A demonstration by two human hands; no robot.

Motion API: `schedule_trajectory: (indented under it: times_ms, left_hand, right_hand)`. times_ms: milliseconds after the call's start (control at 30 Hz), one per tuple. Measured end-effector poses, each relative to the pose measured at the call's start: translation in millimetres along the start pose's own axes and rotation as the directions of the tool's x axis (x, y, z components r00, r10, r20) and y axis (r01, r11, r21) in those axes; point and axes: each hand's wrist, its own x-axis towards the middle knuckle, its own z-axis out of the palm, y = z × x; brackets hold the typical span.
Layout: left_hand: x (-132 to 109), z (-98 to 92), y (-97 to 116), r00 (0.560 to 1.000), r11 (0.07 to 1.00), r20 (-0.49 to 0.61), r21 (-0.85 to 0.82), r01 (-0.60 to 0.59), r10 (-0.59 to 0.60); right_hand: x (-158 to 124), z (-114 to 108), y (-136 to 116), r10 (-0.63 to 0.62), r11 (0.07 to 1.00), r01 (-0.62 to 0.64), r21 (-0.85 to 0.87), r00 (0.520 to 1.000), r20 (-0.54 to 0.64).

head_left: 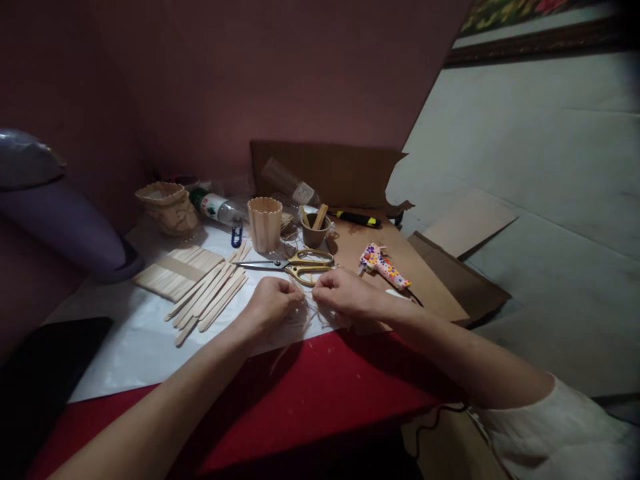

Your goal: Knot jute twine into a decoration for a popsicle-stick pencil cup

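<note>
My left hand (274, 303) and my right hand (345, 293) rest close together on the white sheet (135, 340), each with fingers pinched on thin pale twine (309, 312) that runs between them. Loose strands trail down toward the red surface. Just beyond my knuckles lie gold-handled scissors (300, 265), shut, blades pointing left. A pile of flat wooden sticks (213, 293) sits left of my left hand.
A cup built of sticks (265, 223), a small brown cup (315, 230), a woven basket (169, 207), a plastic bottle (216, 207), a flowered glue gun (383, 265) on cardboard (430, 287), a yellow-black cutter (356, 218). A dark slab (45, 373) lies at left.
</note>
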Motion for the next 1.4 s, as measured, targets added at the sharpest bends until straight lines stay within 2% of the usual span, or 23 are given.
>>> schedule_trajectory:
  times_ms: [100, 200, 333, 467, 533, 600, 633, 667, 733, 767, 800, 833, 867, 900, 933, 1000, 1067, 1133, 1233, 1333, 1400]
  left_hand:
    - [-4, 0.9, 8, 0.995, 0.992, 0.028, -0.09, 0.093, -0.091]
    - [-7, 1.3, 12, 0.985, 0.975, 0.082, -0.15, 0.164, -0.153]
    - [-7, -1.2, 9, 0.966, 0.947, 0.225, -0.265, 0.184, -0.124]
    - [-3, -6.8, 3, 0.903, 0.891, 0.413, -0.359, 0.278, -0.116]
    - [-2, -8.5, 2, 0.88, 0.864, 0.452, -0.375, 0.337, -0.147]
    - [-2, -8.7, 3, 0.882, 0.848, 0.443, -0.395, 0.354, -0.162]
    - [-3, -8.5, 3, 0.887, 0.844, 0.433, -0.405, 0.352, -0.163]
    - [-3, -8.2, 4, 0.889, 0.842, 0.428, -0.41, 0.35, -0.161]
    - [-4, -8.0, 4, 0.892, 0.84, 0.426, -0.42, 0.345, -0.153]
    - [-4, -8.1, 4, 0.891, 0.838, 0.43, -0.425, 0.344, -0.147]
    - [-4, -8.4, 4, 0.891, 0.834, 0.432, -0.432, 0.343, -0.142]
    - [-3, -8.8, 4, 0.89, 0.832, 0.434, -0.438, 0.342, -0.138]
    - [-3, -9.2, 4, 0.887, 0.83, 0.442, -0.44, 0.344, -0.133]
    - [-2, -9.5, 4, 0.884, 0.829, 0.45, -0.442, 0.343, -0.126]
    - [-2, -9.8, 4, 0.881, 0.831, 0.457, -0.44, 0.341, -0.12]
    - [-2, -10.3, 3, 0.886, 0.843, 0.45, -0.43, 0.321, -0.108]
    - [-3, -10.6, 3, 0.902, 0.857, 0.419, -0.424, 0.292, -0.1]
    - [-4, -11.2, 2, 0.92, 0.872, 0.379, -0.41, 0.266, -0.102]
    - [-5, -12.1, 1, 0.933, 0.901, 0.347, -0.367, 0.232, -0.099]
    - [-6, -12.2, 0, 0.945, 0.931, 0.316, -0.312, 0.187, -0.084]
    - [-6, -12.0, -1, 0.949, 0.939, 0.305, -0.293, 0.178, -0.085]
  right_hand:
    - [-11, -4, -7, -0.123, 0.956, 0.074, -0.283, 0.98, -0.159]
    - [-26, -1, -16, -0.171, 0.917, 0.083, -0.389, 0.965, -0.198]
    - [-43, 20, -25, -0.186, 0.905, 0.127, -0.405, 0.976, -0.111]
    - [-57, 47, -29, -0.181, 0.851, 0.137, -0.507, 0.983, -0.037]
    - [-67, 54, -32, -0.191, 0.82, 0.178, -0.543, 0.981, 0.034]
    - [-77, 53, -37, -0.242, 0.806, 0.256, -0.534, 0.965, 0.097]
    - [-80, 50, -39, -0.29, 0.809, 0.295, -0.508, 0.953, 0.091]
    - [-81, 44, -40, -0.33, 0.827, 0.305, -0.473, 0.943, 0.03]
    - [-73, 32, -40, -0.377, 0.886, 0.278, -0.37, 0.898, -0.229]
    - [-65, 26, -39, -0.355, 0.918, 0.249, -0.308, 0.861, -0.363]
    - [-56, 21, -36, -0.293, 0.953, 0.219, -0.211, 0.851, -0.436]
    - [-45, 18, -33, -0.19, 0.982, 0.176, -0.073, 0.884, -0.427]
    - [-34, 16, -29, -0.061, 0.99, 0.1, 0.104, 0.943, -0.327]
    - [-25, 15, -25, 0.029, 0.96, 0.011, 0.28, 0.99, -0.138]
    - [-16, 16, -22, 0.061, 0.905, -0.063, 0.42, 0.998, 0.018]
    - [-6, 19, -17, 0.055, 0.772, -0.19, 0.607, 0.971, 0.233]
    - [-1, 20, -14, 0.032, 0.688, -0.253, 0.68, 0.947, 0.32]
    - [2, 18, -10, 0.03, 0.695, -0.285, 0.66, 0.929, 0.37]
    - [4, 8, -2, 0.047, 0.836, -0.252, 0.488, 0.919, 0.392]
    - [3, -9, 5, 0.022, 0.987, -0.071, 0.145, 0.949, 0.313]
    - [-2, -18, 4, -0.063, 0.989, 0.091, -0.117, 0.973, 0.221]
